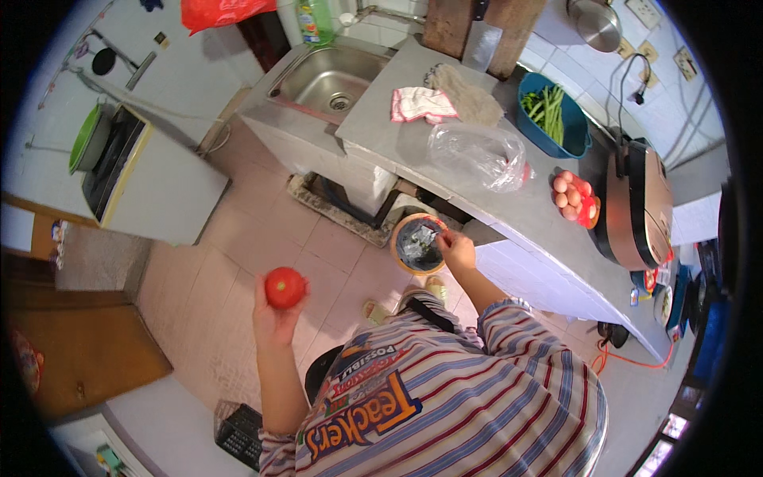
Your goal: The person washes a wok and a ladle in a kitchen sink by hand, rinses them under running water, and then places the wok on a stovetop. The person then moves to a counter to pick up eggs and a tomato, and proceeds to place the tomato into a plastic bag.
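A ripe red tomato rests in my left hand, held out over the tiled floor with its pale stem end facing up. My right hand is over the near right rim of a round waste bin. Its fingers are drawn together, and whether anything small is between them is too fine to make out. Inside the bin, a dark liner holds crumpled silvery plastic and some green scraps.
Ahead, a grey counter carries a clear plastic bag, cloths, a blue basin of green beans, several eggs and a rice cooker. A cleaver stands against wooden boards beyond the steel sink.
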A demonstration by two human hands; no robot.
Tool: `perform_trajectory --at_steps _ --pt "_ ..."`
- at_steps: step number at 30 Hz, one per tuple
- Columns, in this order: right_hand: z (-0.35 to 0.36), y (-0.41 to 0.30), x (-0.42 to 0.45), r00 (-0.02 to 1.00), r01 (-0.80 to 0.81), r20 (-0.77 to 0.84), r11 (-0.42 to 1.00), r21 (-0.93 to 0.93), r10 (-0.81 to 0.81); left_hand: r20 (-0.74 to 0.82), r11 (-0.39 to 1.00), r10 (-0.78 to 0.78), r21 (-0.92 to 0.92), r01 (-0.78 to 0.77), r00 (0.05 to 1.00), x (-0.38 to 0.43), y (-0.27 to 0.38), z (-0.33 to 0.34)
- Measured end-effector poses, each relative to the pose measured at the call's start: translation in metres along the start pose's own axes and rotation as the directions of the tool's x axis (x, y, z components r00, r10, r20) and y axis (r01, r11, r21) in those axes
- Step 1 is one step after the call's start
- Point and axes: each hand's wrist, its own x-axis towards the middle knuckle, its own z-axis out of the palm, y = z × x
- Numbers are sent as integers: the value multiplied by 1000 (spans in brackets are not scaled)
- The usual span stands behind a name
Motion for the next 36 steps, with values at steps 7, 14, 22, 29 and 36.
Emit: perform_trajectory --at_steps 7,14,22,29,36 --pt "-107 -71 74 680 -50 -704 945 -324 -205 84 980 86 170 -99 993 33 25 -9" --pt "-167 -28 207 820 -56 -408 766 640 401 119 984 -91 164 71 989 88 66 23" --pt "-134 -97 224 973 -209 -163 915 -345 161 91 962 -30 274 4 995 162 151 66" --pt "-152 -56 289 848 -300 -386 930 214 362 71 976 -164 157 151 984 218 213 85" --pt "-166 -135 317 751 -485 -396 848 214 529 132 915 -293 326 237 947 292 266 116"
